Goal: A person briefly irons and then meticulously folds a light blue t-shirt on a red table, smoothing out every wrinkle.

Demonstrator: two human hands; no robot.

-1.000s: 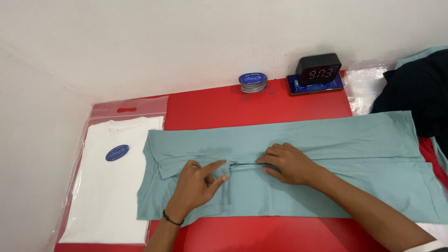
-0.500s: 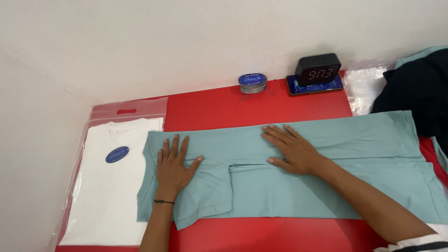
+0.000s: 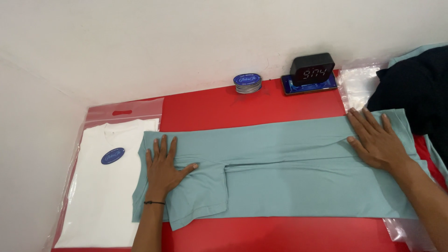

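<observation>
A red table (image 3: 261,107) runs across the frame under a plain white wall, with a second white wall closing in at the left edge. Along the middle of the table lies a pale teal shirt (image 3: 289,182), folded into a long band that reaches from left of centre almost to the right edge, its short sleeve folded over toward the lower left.

The left hand (image 3: 163,170) lies flat on the shirt's left end, fingers spread and thumb out to the right, pinching nothing; a thin dark band circles its wrist. The right hand (image 3: 375,140) lies flat on the shirt's far right end, fingers spread and pointing to the upper left, also gripping nothing. The two hands are well apart, one at each end of the band.

Just left of the shirt, at the lower left of the frame, a white shirt with a blue oval label lies packed in a clear plastic bag (image 3: 105,186). At the back of the table, upper centre, sits a small stack of round blue stickers (image 3: 247,83). Right of it a black digital clock (image 3: 311,69) stands on a blue phone (image 3: 309,86). At the upper right lies a dark garment (image 3: 415,88) beside crumpled clear plastic (image 3: 357,84).
</observation>
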